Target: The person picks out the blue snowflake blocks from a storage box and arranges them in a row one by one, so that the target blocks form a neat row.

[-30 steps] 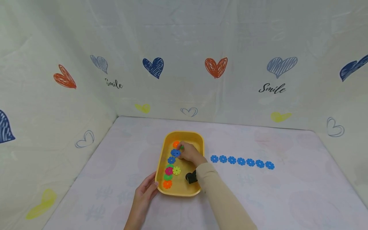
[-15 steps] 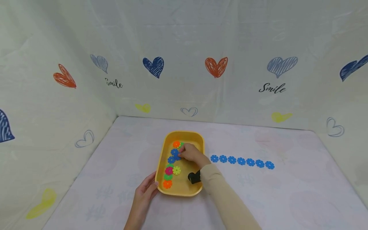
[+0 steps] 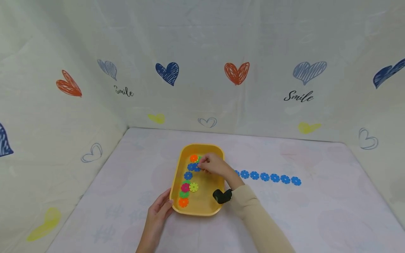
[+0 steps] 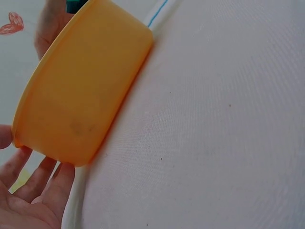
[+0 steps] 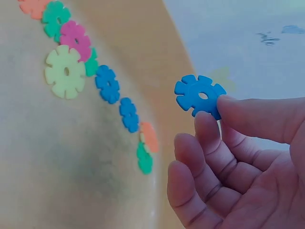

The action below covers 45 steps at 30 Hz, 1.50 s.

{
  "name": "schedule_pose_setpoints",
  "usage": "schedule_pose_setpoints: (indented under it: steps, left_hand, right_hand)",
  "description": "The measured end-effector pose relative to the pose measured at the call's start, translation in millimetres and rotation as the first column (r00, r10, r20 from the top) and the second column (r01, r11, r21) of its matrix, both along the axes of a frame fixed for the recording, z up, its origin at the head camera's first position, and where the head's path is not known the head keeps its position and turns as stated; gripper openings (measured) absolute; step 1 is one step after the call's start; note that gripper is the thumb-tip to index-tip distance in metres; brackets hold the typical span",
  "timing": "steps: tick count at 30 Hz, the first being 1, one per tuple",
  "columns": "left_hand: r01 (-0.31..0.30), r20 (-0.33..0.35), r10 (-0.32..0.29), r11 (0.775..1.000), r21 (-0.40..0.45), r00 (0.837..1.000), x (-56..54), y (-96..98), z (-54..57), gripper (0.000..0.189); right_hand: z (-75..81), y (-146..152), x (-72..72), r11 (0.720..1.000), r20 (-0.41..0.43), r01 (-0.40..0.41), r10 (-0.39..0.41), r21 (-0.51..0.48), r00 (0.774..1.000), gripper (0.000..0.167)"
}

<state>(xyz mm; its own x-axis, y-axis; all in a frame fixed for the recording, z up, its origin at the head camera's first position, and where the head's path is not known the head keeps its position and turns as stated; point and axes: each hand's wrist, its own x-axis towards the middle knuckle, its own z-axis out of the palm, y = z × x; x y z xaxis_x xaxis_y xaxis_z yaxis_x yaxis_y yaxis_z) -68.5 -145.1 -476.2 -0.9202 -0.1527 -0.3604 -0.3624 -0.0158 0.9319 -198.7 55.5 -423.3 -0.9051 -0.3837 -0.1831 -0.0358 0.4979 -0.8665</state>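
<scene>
My right hand [image 3: 216,166] pinches a blue notched plastic disc, a snowflake building disc [image 5: 196,94], between thumb and index finger. In the right wrist view it is held clear of the other discs, its centre hole visible. Below lies a yellow tray [image 3: 207,196] with two more blue discs [image 5: 107,84], and orange, green, pink and yellow-green ones along its left side. My left hand [image 3: 159,210] grips the tray's near left corner, thumb at the rim and fingers against the outer wall, as the left wrist view shows.
Right of the tray, a straight row of several blue discs [image 3: 264,176] lies flat on the white-covered table [image 3: 300,218]; the right forearm partly covers its left end. A black wrist camera [image 3: 222,196] hangs over the tray's right rim. White curtains with hearts [image 3: 236,73] stand behind.
The right hand has picked a blue disc up from the others in the tray and drawn back slightly up and to the right. The left hand keeps its grip on the tray.
</scene>
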Motion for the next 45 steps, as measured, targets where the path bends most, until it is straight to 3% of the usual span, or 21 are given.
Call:
schedule_pose_setpoints:
  steps: [9, 18, 28, 34, 45]
  left_hand:
    - [-0.001, 0.014, 0.001, 1.000, -0.006, 1.000, -0.1, 0.4, 0.9, 0.047]
    - [0.005, -0.002, -0.005, 1.000, 0.017, 1.000, -0.6, -1.1, 0.3, 0.047]
    - [0.007, -0.005, -0.007, 1.000, 0.012, 1.000, -0.7, -1.7, -0.4, 0.047]
    - [0.012, -0.014, -0.012, 1.000, 0.022, 1.000, 0.4, -1.6, -0.4, 0.050]
    - [0.010, 0.002, -0.010, 1.000, 0.010, 1.000, 0.3, -0.8, 0.8, 0.047]
  right_hand:
    - [9.5, 27.4, 14.7, 0.991, 0.000, 0.134, -0.134, 0.020, 0.991, 0.016]
    - [9.9, 63.6, 28.3, 0.974, -0.005, 0.223, -0.224, -0.025, 0.975, 0.017]
    - [2.5, 101.5, 41.9, 0.945, -0.010, 0.327, -0.327, -0.002, 0.945, 0.018]
    - [-2.5, 123.0, 48.6, 0.938, -0.010, 0.347, -0.347, -0.013, 0.938, 0.021]
    - [-8.0, 151.4, 58.8, 0.898, 0.067, 0.438, -0.439, 0.021, 0.896, 0.028]
